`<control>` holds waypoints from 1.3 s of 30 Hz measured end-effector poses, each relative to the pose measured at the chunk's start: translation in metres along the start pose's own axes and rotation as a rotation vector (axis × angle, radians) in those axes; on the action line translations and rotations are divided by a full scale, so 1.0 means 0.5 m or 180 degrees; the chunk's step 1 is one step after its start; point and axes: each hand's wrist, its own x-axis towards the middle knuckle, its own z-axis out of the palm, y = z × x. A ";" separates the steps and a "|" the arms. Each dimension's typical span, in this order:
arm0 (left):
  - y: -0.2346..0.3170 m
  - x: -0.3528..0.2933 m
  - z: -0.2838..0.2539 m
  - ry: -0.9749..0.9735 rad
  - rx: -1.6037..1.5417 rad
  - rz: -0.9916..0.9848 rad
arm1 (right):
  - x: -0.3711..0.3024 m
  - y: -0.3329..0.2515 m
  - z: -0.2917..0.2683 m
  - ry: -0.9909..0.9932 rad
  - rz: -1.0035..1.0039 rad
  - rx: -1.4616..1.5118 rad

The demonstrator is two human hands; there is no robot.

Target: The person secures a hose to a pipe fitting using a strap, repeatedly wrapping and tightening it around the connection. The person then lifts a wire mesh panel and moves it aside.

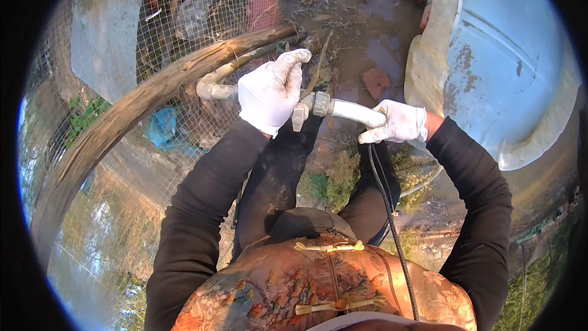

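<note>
My left hand point(272, 93), in a soiled white glove, is closed around a run of pale plastic pipe, its thumb on top. Left of it, the pipe's elbow point(213, 89) bends up beside a wooden pole. Just right of that hand sits a grey pipe fitting point(302, 115), probably a valve, with a ribbed union nut point(321, 104). From the nut a short white pipe point(355, 112) runs right. My right hand point(395, 122), also gloved in white, has its fingers wrapped around that pipe's far end. The palm sides of both hands are hidden.
A bent wooden pole point(153, 95) and wire mesh point(202, 18) stand at the left. Muddy water point(380, 43) lies ahead, with a broken brick point(376, 81) in it. A big pale-blue tank point(508, 55) fills the right. A black cord point(392, 214) hangs before me.
</note>
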 end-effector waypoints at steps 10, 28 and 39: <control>0.007 0.014 0.001 0.0282 0.0015 0.0094 | -0.026 0.014 0.071 0.2656 -0.0928 -0.1234; 0.013 0.010 0.003 0.0165 0.0062 0.0071 | -0.004 -0.027 0.006 0.0785 -0.0303 -0.0530; -0.005 0.002 0.012 0.0204 0.0240 0.0211 | 0.031 -0.013 0.004 0.0280 -0.0471 -0.0050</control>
